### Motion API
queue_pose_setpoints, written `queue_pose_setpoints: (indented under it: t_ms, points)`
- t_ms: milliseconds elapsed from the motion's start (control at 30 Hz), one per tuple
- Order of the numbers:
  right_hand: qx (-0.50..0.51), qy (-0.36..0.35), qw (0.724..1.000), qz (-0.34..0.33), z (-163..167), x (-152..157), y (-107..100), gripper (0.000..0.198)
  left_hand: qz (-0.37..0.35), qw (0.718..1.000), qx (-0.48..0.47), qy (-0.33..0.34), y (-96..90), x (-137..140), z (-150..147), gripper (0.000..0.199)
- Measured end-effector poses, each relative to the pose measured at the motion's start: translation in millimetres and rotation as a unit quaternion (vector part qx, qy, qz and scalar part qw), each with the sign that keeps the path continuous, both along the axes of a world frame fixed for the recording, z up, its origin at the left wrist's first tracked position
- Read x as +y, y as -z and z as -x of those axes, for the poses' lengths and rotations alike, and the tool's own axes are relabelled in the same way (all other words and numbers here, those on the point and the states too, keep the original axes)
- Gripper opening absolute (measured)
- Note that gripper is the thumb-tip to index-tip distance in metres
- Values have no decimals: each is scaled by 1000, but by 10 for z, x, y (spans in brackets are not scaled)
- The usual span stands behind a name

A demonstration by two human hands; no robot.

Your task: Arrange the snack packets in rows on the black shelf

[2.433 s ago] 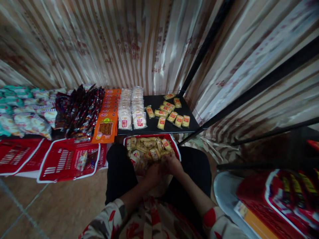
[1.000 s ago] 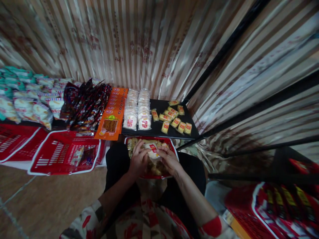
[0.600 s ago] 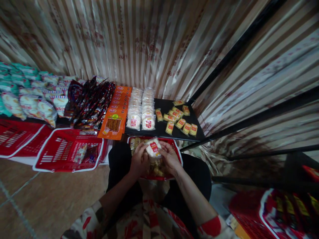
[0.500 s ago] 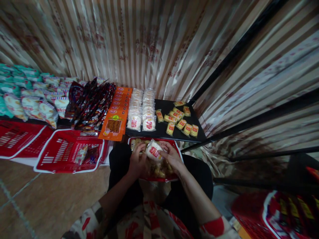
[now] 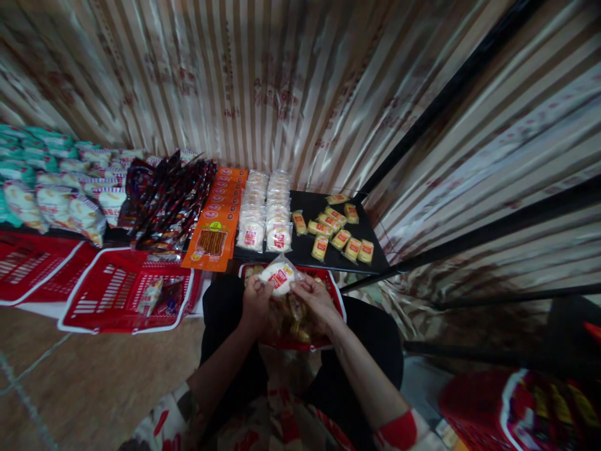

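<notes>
A white wrapped snack cake (image 5: 278, 278) with a red label is held in front of me by both hands. My left hand (image 5: 257, 302) pinches its left edge, and my right hand (image 5: 315, 295) grips the clear wrapper on its right. Under my hands, a red basket (image 5: 339, 299) with a white rim sits between my knees, with several yellowish wrapped packets (image 5: 299, 322) inside. Just beyond it, two rows of similar white packets (image 5: 251, 235) stand on a black shelf (image 5: 303, 254). Small yellow packets (image 5: 342, 238) lie loosely to their right.
Orange snack bags (image 5: 213, 241), dark shiny packets (image 5: 171, 200), white bags (image 5: 87, 216) and green bags (image 5: 16, 169) line the shelf leftward. Red baskets (image 5: 101, 294) stand below at left, another (image 5: 474, 401) at lower right. Black metal bars (image 5: 451, 244) slant across the right.
The white snack cake has moved slightly left and up toward the shelf. My left hand has come to its edge and now grips it along with my right.
</notes>
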State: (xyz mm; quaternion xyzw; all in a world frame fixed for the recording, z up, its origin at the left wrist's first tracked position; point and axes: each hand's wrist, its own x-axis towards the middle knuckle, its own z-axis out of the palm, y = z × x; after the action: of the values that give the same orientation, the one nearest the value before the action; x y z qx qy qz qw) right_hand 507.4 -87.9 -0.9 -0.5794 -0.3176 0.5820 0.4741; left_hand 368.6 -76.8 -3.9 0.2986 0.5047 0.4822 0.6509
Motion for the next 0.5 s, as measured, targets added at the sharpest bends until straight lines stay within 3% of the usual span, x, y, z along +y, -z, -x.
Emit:
queue_pose_setpoints:
  t_ms: [167, 267, 367, 500]
  points:
    - [-16, 50, 999, -8, 121, 83, 39, 34, -4, 1000, 19, 11, 105, 51, -72, 24]
    - [-78, 35, 995, -54, 27, 253, 2, 29, -59, 992, 112, -19, 167, 104, -68, 30]
    - [-179, -12, 980, -90, -104, 477, -44, 23, -155, 956, 248, -13, 180, 171, -48, 37]
    - [-263, -45, 956, -120, -180, 764, -42, 21, -262, 876, 404, 37, 113, 270, -62, 35]
